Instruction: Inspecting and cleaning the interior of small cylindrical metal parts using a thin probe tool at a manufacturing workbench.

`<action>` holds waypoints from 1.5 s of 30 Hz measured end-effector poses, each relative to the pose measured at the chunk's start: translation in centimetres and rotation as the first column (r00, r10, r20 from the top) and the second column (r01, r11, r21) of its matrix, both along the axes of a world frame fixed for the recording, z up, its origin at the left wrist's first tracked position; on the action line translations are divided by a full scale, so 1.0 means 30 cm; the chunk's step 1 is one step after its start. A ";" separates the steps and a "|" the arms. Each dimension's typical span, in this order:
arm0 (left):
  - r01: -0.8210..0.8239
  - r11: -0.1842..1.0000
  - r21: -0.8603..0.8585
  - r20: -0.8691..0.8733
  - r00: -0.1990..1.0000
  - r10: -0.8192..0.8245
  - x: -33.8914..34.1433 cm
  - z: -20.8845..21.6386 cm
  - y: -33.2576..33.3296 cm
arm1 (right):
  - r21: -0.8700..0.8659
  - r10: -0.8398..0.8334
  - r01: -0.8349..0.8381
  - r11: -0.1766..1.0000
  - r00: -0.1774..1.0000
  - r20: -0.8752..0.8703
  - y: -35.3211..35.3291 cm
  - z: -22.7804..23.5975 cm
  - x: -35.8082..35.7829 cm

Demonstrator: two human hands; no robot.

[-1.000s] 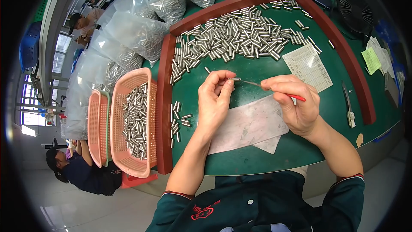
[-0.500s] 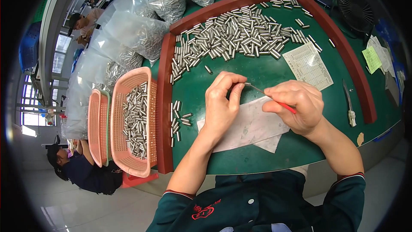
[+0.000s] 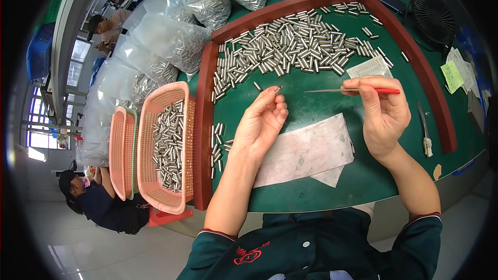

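The green worktop (image 3: 290, 199) bears a dark-red frame (image 3: 203, 129) bordering a heap of metal cylinders (image 3: 285, 46), with a pink basket (image 3: 189, 137) outside its left side. The right hand (image 3: 385, 116) is closed firmly on a thin red-handled tool (image 3: 332, 91), the tip clear of the left hand (image 3: 261, 124), which pinches one small metal piece (image 3: 278, 90) at its fingertips above the worktop.

A black fan (image 3: 431, 15) stands near green paper (image 3: 453, 77).
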State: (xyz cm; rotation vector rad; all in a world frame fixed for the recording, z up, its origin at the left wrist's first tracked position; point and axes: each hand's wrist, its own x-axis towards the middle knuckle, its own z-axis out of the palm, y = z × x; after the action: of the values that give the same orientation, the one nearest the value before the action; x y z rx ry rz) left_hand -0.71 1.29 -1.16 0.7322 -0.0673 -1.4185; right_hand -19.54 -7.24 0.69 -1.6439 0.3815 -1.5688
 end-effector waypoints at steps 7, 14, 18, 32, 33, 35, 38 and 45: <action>0.008 1.000 -0.006 -0.111 0.994 -0.008 0.007 -0.008 -0.005 | 0.040 0.023 -0.022 0.999 1.000 -0.010 0.002 0.002 0.004; 0.024 1.000 -0.015 -0.132 0.991 -0.026 0.005 -0.008 -0.006 | 0.025 0.007 -0.005 1.000 0.999 -0.044 -0.001 -0.001 0.003; 0.034 0.999 -0.014 -0.135 0.990 -0.035 0.010 -0.015 -0.003 | 0.039 0.037 -0.037 0.999 0.999 -0.016 0.005 -0.005 0.015; 0.097 0.995 0.018 0.074 0.992 -0.098 -0.018 -0.008 0.000 | 0.007 0.133 -0.133 0.991 0.991 0.016 0.017 -0.002 0.012; 0.126 0.992 -0.003 0.117 0.985 -0.125 -0.020 -0.006 -0.001 | -0.024 0.124 -0.124 0.992 0.992 -0.013 0.011 -0.005 0.011; 0.154 0.988 -0.021 0.161 0.976 -0.148 -0.019 -0.005 0.003 | -0.053 0.117 -0.120 0.991 0.992 -0.041 0.003 -0.002 0.008; 0.043 0.999 0.020 0.080 0.996 -0.045 -0.001 -0.002 0.005 | 0.034 0.135 -0.139 0.990 0.985 0.105 -0.010 0.023 -0.005; -0.201 0.975 -0.094 -0.151 0.971 0.186 0.119 0.034 0.029 | 0.071 0.111 -0.111 0.991 0.994 0.004 0.000 0.009 -0.002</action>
State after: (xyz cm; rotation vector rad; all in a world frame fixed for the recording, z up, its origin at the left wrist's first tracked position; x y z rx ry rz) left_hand 2.86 2.16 -0.15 0.5318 0.0362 -1.2649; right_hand -19.61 -7.22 0.96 -1.5832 0.3364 -1.4565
